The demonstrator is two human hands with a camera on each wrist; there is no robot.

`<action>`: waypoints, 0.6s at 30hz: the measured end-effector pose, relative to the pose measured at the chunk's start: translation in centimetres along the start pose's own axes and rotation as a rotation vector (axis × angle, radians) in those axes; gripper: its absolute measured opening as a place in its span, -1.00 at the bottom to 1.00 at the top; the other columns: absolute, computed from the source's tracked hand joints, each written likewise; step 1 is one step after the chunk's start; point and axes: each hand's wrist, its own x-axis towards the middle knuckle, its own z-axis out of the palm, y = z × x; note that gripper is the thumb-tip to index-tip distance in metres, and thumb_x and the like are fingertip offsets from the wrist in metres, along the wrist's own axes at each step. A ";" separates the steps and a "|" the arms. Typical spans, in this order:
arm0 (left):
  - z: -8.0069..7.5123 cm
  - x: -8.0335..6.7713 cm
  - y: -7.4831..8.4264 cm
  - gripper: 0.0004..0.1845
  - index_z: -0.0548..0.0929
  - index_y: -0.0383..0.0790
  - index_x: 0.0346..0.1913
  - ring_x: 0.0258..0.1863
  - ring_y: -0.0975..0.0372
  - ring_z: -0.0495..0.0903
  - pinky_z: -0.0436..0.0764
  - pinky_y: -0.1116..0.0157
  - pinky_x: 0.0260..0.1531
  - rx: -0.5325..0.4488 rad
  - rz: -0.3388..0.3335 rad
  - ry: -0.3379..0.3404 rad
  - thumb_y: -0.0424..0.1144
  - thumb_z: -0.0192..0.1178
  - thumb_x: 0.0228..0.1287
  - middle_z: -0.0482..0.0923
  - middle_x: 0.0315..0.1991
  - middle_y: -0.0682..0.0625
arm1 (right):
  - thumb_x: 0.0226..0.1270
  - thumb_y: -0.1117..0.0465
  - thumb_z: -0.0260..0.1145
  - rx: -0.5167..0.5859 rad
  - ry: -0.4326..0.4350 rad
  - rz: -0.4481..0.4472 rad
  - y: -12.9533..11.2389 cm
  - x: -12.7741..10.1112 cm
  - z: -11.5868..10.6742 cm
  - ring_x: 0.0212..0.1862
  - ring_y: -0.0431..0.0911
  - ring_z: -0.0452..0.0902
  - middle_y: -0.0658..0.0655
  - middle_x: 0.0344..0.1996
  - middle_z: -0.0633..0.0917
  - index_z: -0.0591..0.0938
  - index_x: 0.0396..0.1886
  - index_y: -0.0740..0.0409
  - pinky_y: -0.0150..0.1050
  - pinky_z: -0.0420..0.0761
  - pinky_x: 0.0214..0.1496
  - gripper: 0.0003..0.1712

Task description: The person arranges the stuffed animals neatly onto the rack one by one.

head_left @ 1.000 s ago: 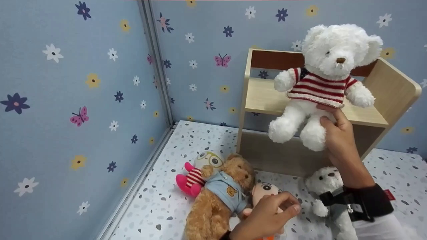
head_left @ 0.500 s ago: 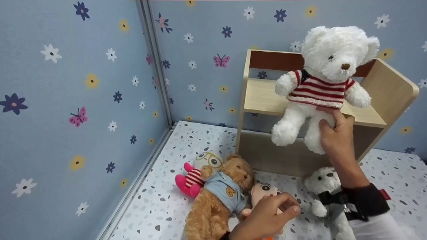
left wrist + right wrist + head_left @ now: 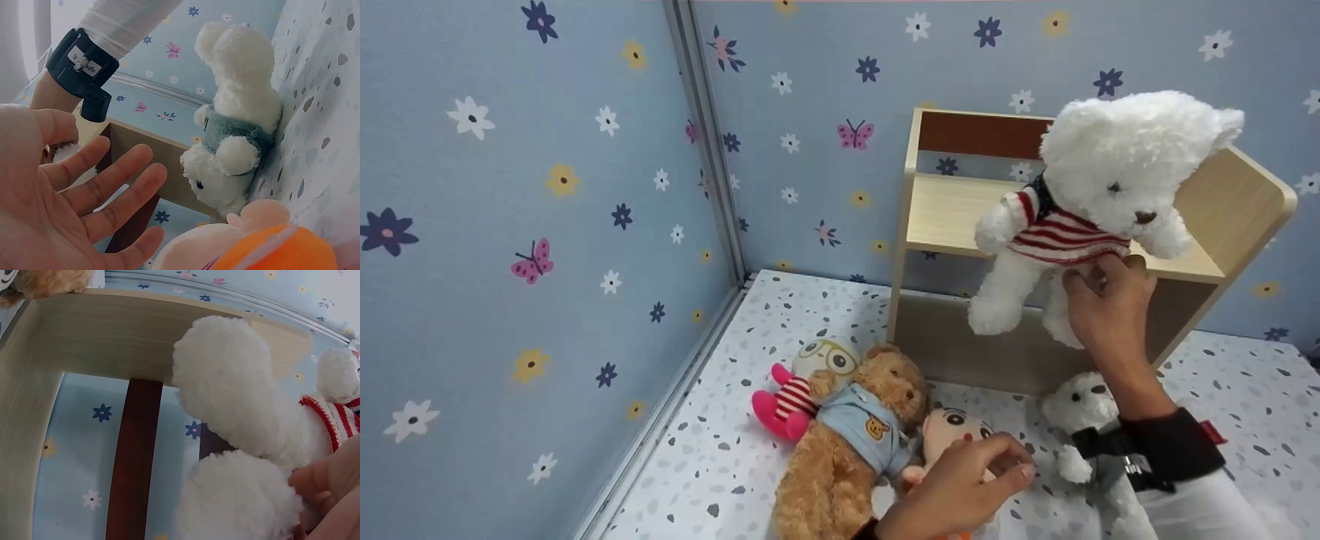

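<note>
My right hand [image 3: 1110, 315] grips a white teddy bear [image 3: 1140, 161] low on its body, near one leg, just under the hem of its red-and-white striped sweater [image 3: 1065, 236]. The bear leans forward in front of the wooden shelf [image 3: 952, 214]. In the right wrist view its fluffy legs [image 3: 225, 377] fill the middle, with my fingers at the right edge. My left hand [image 3: 960, 484] hovers over a doll with a pale round face [image 3: 949, 431], partly hiding it. Its fingers are spread and hold nothing in the left wrist view, where the doll's orange part [image 3: 281, 250] shows below.
A brown teddy bear [image 3: 840, 465] in a blue hoodie lies left of the pale doll. Behind it is a doll with yellow glasses [image 3: 825, 358] and pink feet. Another white bear [image 3: 242, 84] in a green-grey top lies by my right forearm. Flowered walls [image 3: 795, 165] stand behind and left.
The white bear's head has dropped and tipped forward, turning its face downward, as my right hand shifted slightly. My left hand has stayed in place.
</note>
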 end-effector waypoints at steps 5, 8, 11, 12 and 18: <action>0.3 0.0 0.1 -0.77 0.59 0.14 -0.09 -0.30 0.47 0.58 0.55 0.42 -0.20 0.008 -0.013 0.015 0.09 -0.01 0.43 0.60 -0.27 0.31 | 0.19 -0.04 0.32 -0.040 -0.046 0.101 -0.5 0.1 0.0 0.00 0.03 0.11 0.09 -0.26 0.31 0.46 -0.44 0.22 -0.19 0.14 -0.15 -0.59; 0.3 0.1 0.1 -0.77 0.59 0.15 -0.10 -0.31 0.47 0.58 0.56 0.43 -0.25 0.017 -0.009 0.021 0.11 -0.01 0.42 0.61 -0.28 0.31 | 0.12 -0.18 0.36 -0.091 -0.056 0.112 -0.7 0.3 0.1 0.07 0.11 0.16 0.20 -0.14 0.35 0.53 -0.29 0.22 -0.13 0.18 -0.15 -0.46; 0.3 0.1 0.1 -0.76 0.59 0.16 -0.10 -0.31 0.47 0.58 0.56 0.38 -0.14 0.020 -0.016 0.023 0.11 -0.03 0.43 0.61 -0.28 0.31 | 0.08 -0.23 0.38 -0.135 -0.049 0.097 -0.8 0.3 0.2 0.08 0.18 0.22 0.31 -0.06 0.39 0.56 -0.13 0.22 -0.05 0.21 -0.14 -0.36; 0.3 0.1 0.1 -0.76 0.59 0.16 -0.09 -0.31 0.46 0.58 0.56 0.37 -0.13 0.016 -0.020 0.021 0.11 -0.03 0.43 0.60 -0.28 0.31 | 0.07 -0.23 0.38 -0.145 -0.044 0.093 -0.8 0.4 0.3 0.08 0.19 0.24 0.33 -0.05 0.40 0.56 -0.10 0.22 -0.02 0.22 -0.12 -0.34; 0.3 0.0 0.1 -0.77 0.59 0.18 -0.10 -0.32 0.46 0.58 0.54 0.42 -0.22 0.008 -0.022 0.021 0.12 -0.02 0.42 0.60 -0.29 0.31 | 0.05 -0.24 0.39 -0.182 -0.028 0.086 -0.9 0.7 0.6 0.01 0.19 0.30 0.31 -0.07 0.41 0.52 -0.18 0.22 -0.01 0.24 -0.14 -0.36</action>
